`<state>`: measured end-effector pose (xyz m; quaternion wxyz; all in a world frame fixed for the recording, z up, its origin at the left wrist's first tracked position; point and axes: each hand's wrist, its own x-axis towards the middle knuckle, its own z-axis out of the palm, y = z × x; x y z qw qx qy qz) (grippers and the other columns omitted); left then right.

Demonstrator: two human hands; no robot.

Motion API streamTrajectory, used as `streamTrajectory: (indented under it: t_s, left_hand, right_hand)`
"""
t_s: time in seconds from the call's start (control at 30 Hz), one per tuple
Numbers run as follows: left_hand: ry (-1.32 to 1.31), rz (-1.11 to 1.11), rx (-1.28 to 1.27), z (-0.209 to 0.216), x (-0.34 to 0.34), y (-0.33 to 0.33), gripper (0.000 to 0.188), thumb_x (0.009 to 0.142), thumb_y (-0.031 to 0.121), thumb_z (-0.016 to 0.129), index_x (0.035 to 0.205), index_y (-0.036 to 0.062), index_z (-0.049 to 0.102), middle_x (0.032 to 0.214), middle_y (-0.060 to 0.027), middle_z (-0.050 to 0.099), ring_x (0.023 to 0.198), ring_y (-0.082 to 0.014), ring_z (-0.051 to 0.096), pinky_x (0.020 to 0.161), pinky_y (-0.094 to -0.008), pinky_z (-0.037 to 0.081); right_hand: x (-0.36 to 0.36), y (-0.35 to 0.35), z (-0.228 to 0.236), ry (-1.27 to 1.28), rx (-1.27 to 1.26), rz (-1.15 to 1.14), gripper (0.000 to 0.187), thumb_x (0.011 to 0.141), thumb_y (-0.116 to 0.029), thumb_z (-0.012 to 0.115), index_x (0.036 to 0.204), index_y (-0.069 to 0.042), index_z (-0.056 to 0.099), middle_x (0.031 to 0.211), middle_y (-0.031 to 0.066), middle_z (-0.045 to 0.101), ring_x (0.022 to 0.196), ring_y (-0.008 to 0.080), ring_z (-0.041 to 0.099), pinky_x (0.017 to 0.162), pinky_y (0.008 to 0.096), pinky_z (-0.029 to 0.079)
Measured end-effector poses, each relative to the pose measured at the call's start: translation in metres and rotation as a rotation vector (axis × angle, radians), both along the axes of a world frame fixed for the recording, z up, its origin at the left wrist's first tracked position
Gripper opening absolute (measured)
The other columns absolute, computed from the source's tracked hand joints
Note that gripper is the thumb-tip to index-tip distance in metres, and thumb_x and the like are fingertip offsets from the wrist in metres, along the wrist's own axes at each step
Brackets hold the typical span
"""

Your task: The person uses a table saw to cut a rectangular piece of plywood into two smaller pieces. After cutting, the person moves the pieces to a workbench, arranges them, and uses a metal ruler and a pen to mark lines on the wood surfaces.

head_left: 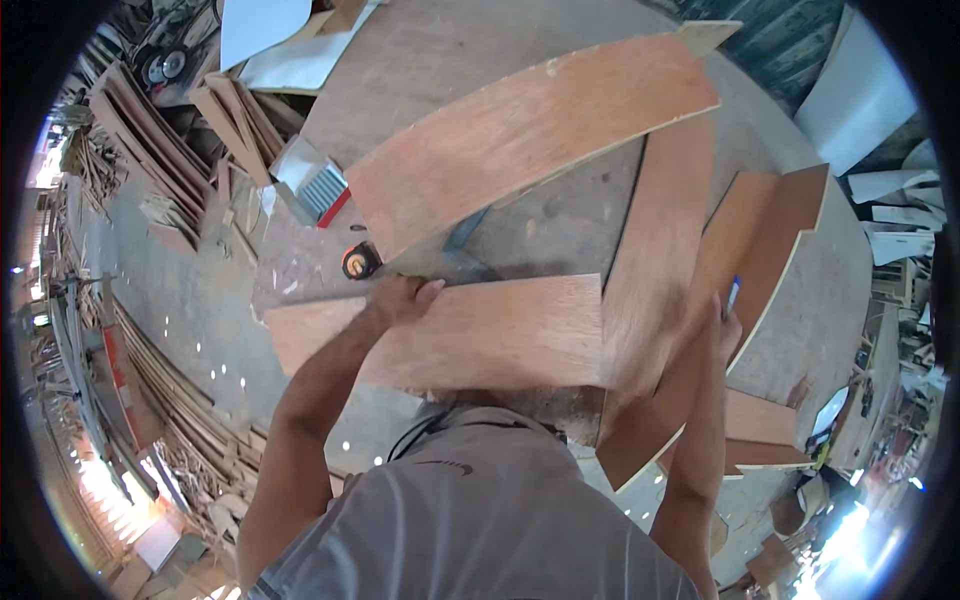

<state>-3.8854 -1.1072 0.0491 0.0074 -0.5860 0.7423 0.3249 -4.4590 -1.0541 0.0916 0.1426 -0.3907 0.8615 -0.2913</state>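
Note:
A rectangular plywood board (500, 325) lies along the table's near edge. My left hand (403, 300) is closed over its far edge, fingertips hidden. In my right hand (726, 330) is a white and blue pen (733, 293); this hand rests by the edge of a long brown board (745, 240) at the right. Between them a plywood strip (660, 230) runs away from me. A larger curved-edge plywood sheet (530, 125) lies across the strip's far end. Just beyond my left hand sits an orange and black tape measure (360, 261).
Partly under the curved sheet is a dark metal square (465, 240). An open box of grey strips (322, 190) stands at the table's left. Stacked curved wood pieces (150, 150) and long strips (170, 370) crowd the floor leftward. More boards (760, 420) lie at the lower right.

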Motion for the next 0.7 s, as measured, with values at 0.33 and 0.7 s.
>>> streamTrajectory:
  t_s: [0.33, 0.7]
  left_hand:
    - [0.164, 0.145, -0.281, -0.025, -0.014, 0.013, 0.032, 0.089, 0.038, 0.067, 0.097, 0.0065, 0.066, 0.097, -0.0165, 0.068, 0.098, -0.0391, 0.062, 0.085, -0.0471, 0.049]
    - [-0.006, 0.246, -0.356, -0.069, -0.07, -0.054, 0.053, 0.083, 0.031, 0.071, 0.122, -0.0002, 0.053, 0.115, -0.0237, 0.061, 0.109, -0.0413, 0.057, 0.097, -0.049, 0.044]
  right_hand:
    - [0.137, -0.068, 0.003, -0.315, -0.095, 0.274, 0.03, 0.099, -0.028, 0.059, 0.102, 0.0, 0.07, 0.065, 0.007, 0.054, 0.063, 0.0118, 0.054, 0.06, 0.0294, 0.045]
    - [0.209, -0.181, 0.078, 0.145, -0.304, 1.02, 0.032, 0.092, -0.013, 0.061, 0.124, -0.01, 0.061, 0.128, 0.0154, 0.056, 0.113, 0.0339, 0.06, 0.095, 0.0397, 0.05]
